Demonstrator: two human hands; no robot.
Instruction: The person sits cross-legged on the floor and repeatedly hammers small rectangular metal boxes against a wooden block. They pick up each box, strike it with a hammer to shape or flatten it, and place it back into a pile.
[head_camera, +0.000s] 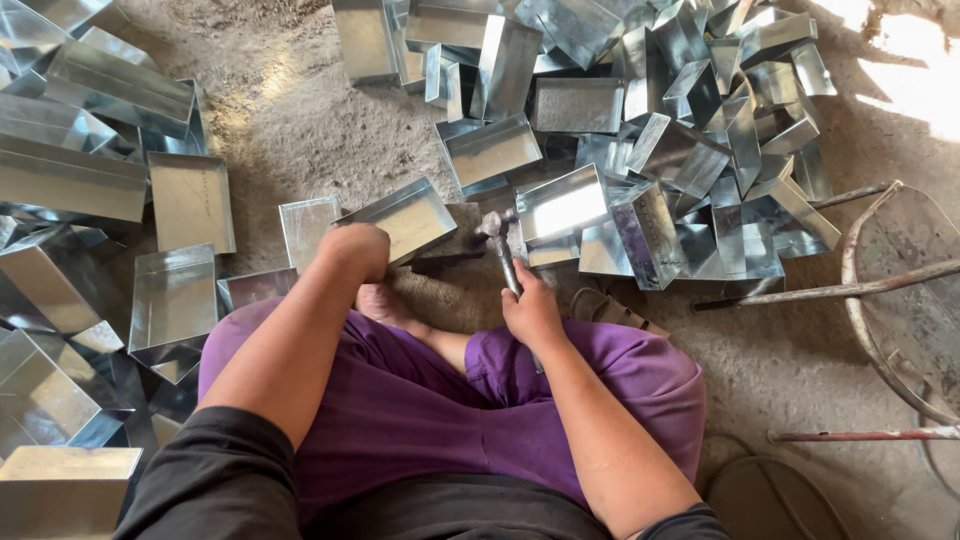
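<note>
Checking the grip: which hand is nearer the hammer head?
Right. The right hand grips the handle just below the hammer head; the left hand holds a metal tray off to its left.

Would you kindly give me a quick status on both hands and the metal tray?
Left hand gripping metal tray at its edge. Right hand holding hammer, head beside the tray. Loose trays piled ahead.

Bare dirt floor ahead of my left hand lies open. Heap of shiny sheet-metal trays blocks front right; stacked long metal trays wall my left; rusty round iron frame crowds right.
</note>
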